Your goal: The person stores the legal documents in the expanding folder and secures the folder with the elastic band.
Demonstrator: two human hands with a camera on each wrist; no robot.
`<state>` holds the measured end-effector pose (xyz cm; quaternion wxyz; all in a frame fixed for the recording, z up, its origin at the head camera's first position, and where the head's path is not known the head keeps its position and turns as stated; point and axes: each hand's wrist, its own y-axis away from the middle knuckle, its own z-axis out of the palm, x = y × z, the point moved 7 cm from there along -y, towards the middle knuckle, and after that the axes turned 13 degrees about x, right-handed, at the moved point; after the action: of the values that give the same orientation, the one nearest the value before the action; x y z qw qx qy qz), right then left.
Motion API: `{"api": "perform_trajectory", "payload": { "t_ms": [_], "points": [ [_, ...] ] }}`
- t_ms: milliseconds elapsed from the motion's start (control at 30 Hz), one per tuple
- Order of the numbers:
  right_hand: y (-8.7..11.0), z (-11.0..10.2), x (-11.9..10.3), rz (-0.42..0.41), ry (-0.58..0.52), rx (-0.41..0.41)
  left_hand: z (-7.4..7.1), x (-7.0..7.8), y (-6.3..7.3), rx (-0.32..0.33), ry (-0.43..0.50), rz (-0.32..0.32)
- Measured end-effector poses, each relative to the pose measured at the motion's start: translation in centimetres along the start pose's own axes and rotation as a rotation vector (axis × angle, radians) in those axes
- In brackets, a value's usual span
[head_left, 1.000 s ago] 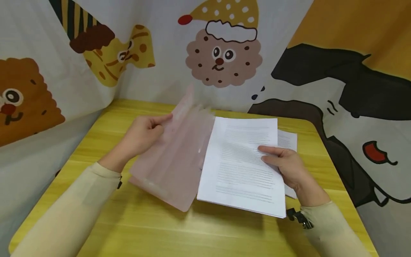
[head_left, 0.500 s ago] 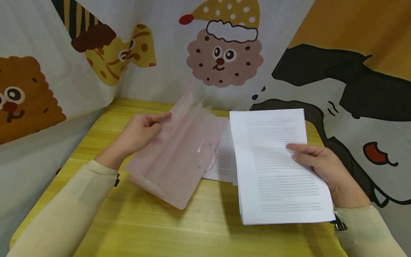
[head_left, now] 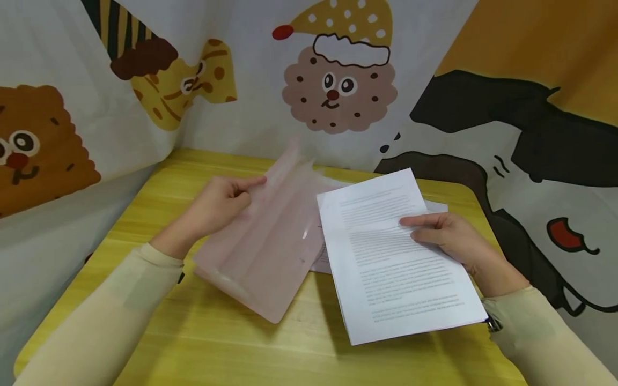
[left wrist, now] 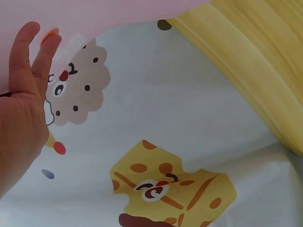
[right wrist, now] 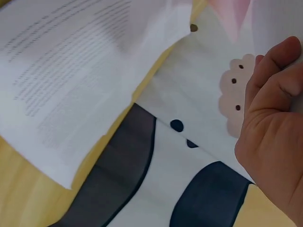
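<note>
A translucent pink folder [head_left: 270, 257] stands propped open at a slant, its clear inner sleeves fanned. My left hand [head_left: 212, 209] pinches its left cover between thumb and fingers. In the left wrist view the folder's pink cover [left wrist: 118, 12] runs along the top, behind the fingers of the left hand [left wrist: 28, 94]. My right hand [head_left: 458, 244] grips a thin stack of printed sheets [head_left: 391, 268] by the right edge, thumb on top. The stack is tilted above the table, just right of the folder. Other printed papers [head_left: 322, 262] lie beneath, mostly hidden by the stack and folder.
The yellow wood-grain table [head_left: 232, 343] holds everything. A cartoon-printed cloth [head_left: 251, 118] hangs along its back and sides. Loose printed paper [right wrist: 80, 80] lies on the table in the right wrist view.
The right hand's sheets swung right, away from the folder, then came back left and now tilt counterclockwise beside it. The left hand and folder have barely shifted.
</note>
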<state>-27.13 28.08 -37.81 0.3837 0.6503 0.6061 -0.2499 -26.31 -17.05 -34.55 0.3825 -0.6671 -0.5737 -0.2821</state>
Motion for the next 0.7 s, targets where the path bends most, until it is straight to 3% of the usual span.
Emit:
{"api": "perform_trajectory", "payload": {
  "t_ms": [167, 333, 433, 567, 700],
  "points": [
    [-0.1, 1.6, -1.5, -0.058, 0.035, -0.041, 0.0, 0.3, 0.3, -0.001, -0.016, 0.001],
    [-0.5, 6.0, -2.7, -0.077, -0.031, -0.216, 0.0, 0.8, 0.1, 0.013, -0.052, 0.018],
    [-1.0, 8.3, -2.8, -0.054, -0.07, -0.27, 0.5, 1.1, -0.1, 0.011, -0.051, 0.033],
    [-1.9, 9.7, -1.8, 0.019, -0.115, -0.194, 1.5, 1.2, -0.3, -0.008, -0.026, 0.046],
    [-2.3, 10.5, -0.3, 0.137, -0.261, -0.068, 2.4, 1.6, -0.4, -0.015, -0.019, 0.059]
  ]
}}
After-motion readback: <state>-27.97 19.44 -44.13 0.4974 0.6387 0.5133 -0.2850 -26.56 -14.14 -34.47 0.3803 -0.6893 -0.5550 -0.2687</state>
